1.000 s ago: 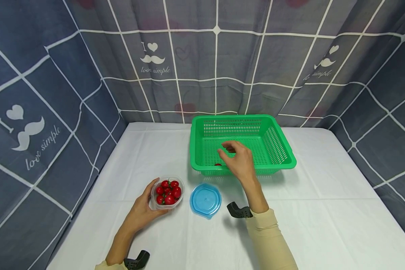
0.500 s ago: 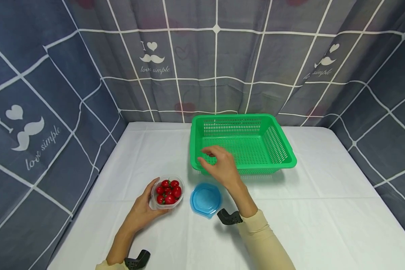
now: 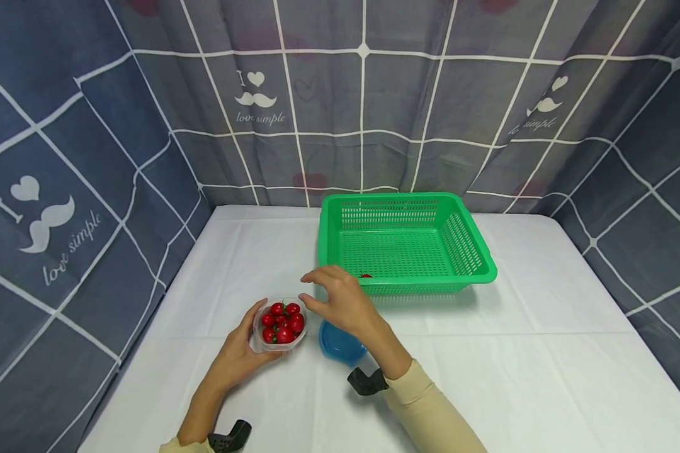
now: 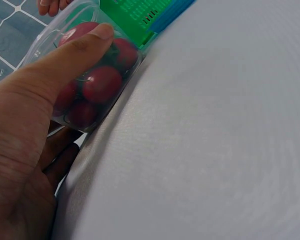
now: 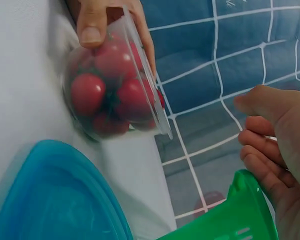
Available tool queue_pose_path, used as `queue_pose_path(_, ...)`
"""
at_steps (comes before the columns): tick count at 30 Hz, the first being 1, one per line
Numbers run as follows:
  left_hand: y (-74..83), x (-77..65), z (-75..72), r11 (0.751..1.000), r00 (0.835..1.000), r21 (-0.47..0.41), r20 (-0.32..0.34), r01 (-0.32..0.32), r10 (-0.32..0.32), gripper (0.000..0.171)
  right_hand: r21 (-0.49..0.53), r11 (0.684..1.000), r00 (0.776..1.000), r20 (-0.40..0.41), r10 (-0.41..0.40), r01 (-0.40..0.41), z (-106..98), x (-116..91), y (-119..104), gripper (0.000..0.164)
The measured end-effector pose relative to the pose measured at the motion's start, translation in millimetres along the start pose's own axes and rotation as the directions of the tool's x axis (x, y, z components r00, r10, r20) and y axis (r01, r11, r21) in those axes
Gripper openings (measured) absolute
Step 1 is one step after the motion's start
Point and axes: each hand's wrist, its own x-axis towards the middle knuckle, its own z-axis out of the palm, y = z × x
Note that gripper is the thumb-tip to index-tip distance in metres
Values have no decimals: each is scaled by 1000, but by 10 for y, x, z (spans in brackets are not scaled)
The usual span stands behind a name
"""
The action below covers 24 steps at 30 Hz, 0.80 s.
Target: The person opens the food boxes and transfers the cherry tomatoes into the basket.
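My left hand (image 3: 243, 349) grips a clear plastic container (image 4: 130, 65) of several red cherry tomatoes (image 3: 283, 324), some with green stems. In the left wrist view its thumb lies along the container's near side. My right hand (image 3: 345, 302) hovers up and to the right of the container, thumb and fingers apart, with nothing seen between them. Below that hand lies a blue lid (image 3: 340, 345), partly hidden by it. Behind stands a green plastic basket (image 3: 408, 284), where one small red tomato (image 3: 366, 275) shows just over the front rim.
A white cloth (image 3: 521, 377) covers the table. Grey-blue checked curtains (image 3: 328, 94) rise behind it and at both sides. Each wrist carries a black camera mount (image 3: 367, 381).
My right hand has moved left and towards me, from over the basket to beside the tomato container, and now covers part of the lid. My left hand and the container stay in place.
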Motion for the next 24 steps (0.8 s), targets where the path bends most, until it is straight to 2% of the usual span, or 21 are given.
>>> queue_pose_path(8,2,-3,-8,1000,1000,0,9,-5,5,111,-27,999,995,96,-37,40,75,-14,-91,26)
queue_pose_path(13,1,-7,-6,1000,1000,1,7,-12,12,111,-21,998,984,168,-60,64,111,-28,-121,25)
queue_pose_path(17,0,-11,-2,1000,1000,-3,4,-5,5,110,-23,998,972,228,-52,58,135,-43,-132,23)
queue_pose_path(24,-10,-6,-2,1000,1000,-7,4,-7,7,111,-94,995,954,299,-12,42,185,-55,-141,21)
